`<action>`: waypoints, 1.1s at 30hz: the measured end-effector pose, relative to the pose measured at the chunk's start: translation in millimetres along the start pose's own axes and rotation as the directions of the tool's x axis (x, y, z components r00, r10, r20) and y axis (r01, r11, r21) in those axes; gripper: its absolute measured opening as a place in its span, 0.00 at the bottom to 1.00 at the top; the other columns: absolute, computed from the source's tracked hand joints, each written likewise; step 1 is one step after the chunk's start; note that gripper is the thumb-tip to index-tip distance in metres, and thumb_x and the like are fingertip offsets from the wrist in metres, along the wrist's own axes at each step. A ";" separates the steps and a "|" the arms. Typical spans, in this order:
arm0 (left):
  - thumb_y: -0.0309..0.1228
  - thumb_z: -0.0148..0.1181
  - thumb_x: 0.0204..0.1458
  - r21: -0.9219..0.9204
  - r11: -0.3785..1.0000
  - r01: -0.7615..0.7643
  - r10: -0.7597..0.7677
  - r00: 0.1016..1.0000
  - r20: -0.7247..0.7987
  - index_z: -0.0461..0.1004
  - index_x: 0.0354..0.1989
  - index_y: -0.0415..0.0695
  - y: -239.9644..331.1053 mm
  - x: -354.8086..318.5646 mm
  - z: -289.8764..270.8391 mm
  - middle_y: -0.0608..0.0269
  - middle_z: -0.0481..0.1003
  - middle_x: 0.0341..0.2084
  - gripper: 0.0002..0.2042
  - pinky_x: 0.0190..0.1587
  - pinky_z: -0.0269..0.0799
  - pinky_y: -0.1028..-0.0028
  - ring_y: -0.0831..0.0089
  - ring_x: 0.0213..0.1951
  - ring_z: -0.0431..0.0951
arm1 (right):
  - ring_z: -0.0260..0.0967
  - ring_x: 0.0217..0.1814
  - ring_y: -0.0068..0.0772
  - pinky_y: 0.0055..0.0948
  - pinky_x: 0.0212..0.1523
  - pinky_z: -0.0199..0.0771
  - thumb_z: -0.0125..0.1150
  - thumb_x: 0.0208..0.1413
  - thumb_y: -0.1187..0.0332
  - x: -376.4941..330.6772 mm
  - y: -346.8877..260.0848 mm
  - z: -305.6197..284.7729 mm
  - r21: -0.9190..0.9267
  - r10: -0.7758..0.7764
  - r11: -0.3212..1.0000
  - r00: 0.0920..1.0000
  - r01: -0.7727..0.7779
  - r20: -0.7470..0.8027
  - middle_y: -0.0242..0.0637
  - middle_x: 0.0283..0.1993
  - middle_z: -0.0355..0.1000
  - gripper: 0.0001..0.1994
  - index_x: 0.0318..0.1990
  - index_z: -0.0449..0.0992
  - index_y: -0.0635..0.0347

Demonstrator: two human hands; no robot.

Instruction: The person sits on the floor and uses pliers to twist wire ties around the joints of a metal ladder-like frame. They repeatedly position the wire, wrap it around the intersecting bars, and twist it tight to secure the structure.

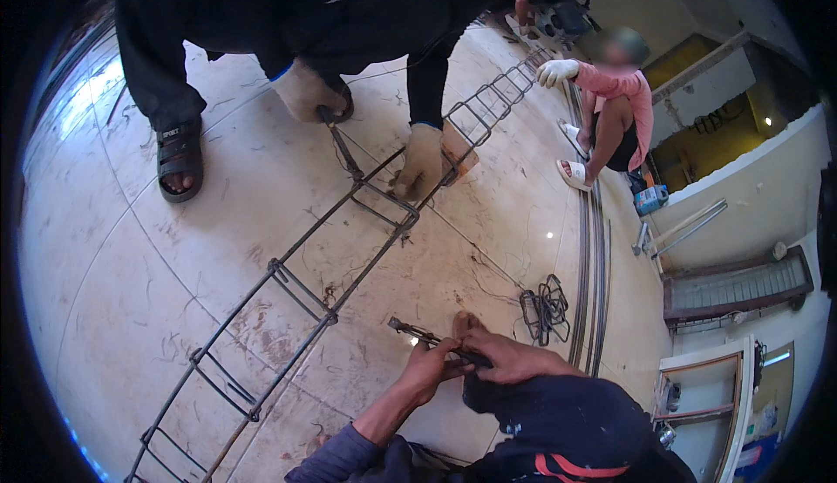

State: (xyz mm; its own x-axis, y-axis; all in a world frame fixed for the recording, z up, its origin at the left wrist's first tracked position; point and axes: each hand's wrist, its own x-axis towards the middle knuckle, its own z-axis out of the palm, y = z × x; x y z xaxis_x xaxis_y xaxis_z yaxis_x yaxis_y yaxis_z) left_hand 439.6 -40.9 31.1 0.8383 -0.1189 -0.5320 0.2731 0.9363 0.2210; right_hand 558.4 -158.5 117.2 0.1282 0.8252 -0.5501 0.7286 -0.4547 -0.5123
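Both my hands are closed around a long, dark pair of pincers, held over the floor near my bent knee. My left hand [425,373] grips it from the near side, thumb along the handles. My right hand [508,357] has its fingers wrapped about the handle end. The head of the pincers [417,333] points away to the left, apart from the rebar cage [288,275]. That cage is a long ladder of bars with square stirrups, running from lower left to far right.
A co-worker's gloved hand [307,92] holds another tool at the cage; their other glove [420,165] touches it. Loose stirrups [546,310] lie right of my foot, beside long bars [595,265]. Another person in pink [623,95] squats at the cage's far end. Wire scraps litter the tiles.
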 end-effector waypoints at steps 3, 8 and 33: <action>0.29 0.50 0.59 -0.003 0.999 -0.044 0.044 0.999 0.014 0.66 0.49 0.31 -5.2 -2.1 -15.3 0.55 0.72 0.43 0.14 0.46 0.75 0.70 0.67 0.41 0.75 | 0.59 0.59 0.51 0.39 0.57 0.60 0.57 0.46 0.70 23.3 29.9 -3.5 0.013 -0.034 0.999 0.984 0.032 0.172 0.50 0.52 0.62 0.23 0.52 0.66 0.64; 0.32 0.48 0.61 0.124 0.981 -0.147 0.162 0.979 -0.123 0.70 0.48 0.32 -17.6 4.0 -29.1 0.55 0.74 0.43 0.15 0.41 0.71 0.76 0.73 0.37 0.74 | 0.61 0.58 0.49 0.38 0.59 0.59 0.56 0.50 0.70 61.3 47.6 14.8 0.197 -0.132 0.976 0.968 0.090 0.213 0.50 0.54 0.62 0.25 0.56 0.62 0.67; 0.49 0.37 0.65 0.670 0.742 -0.012 0.391 0.820 -0.418 0.67 0.36 0.42 128.6 -96.4 65.1 0.76 0.51 0.14 0.21 0.19 0.44 0.80 0.84 0.16 0.49 | 0.59 0.63 0.43 0.41 0.64 0.55 0.60 0.42 0.69 111.3 160.7 -3.8 -0.454 -0.565 0.752 0.822 0.478 -0.070 0.42 0.56 0.65 0.12 0.38 0.76 0.56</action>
State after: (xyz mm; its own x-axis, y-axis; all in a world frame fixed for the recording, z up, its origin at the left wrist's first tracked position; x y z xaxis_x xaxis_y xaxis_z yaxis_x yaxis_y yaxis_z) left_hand 424.7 69.4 164.0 0.5968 0.4070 -0.6915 0.5086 0.4747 0.7183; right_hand 692.3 -138.4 -23.8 -0.2595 0.9587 -0.1164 0.9144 0.2051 -0.3491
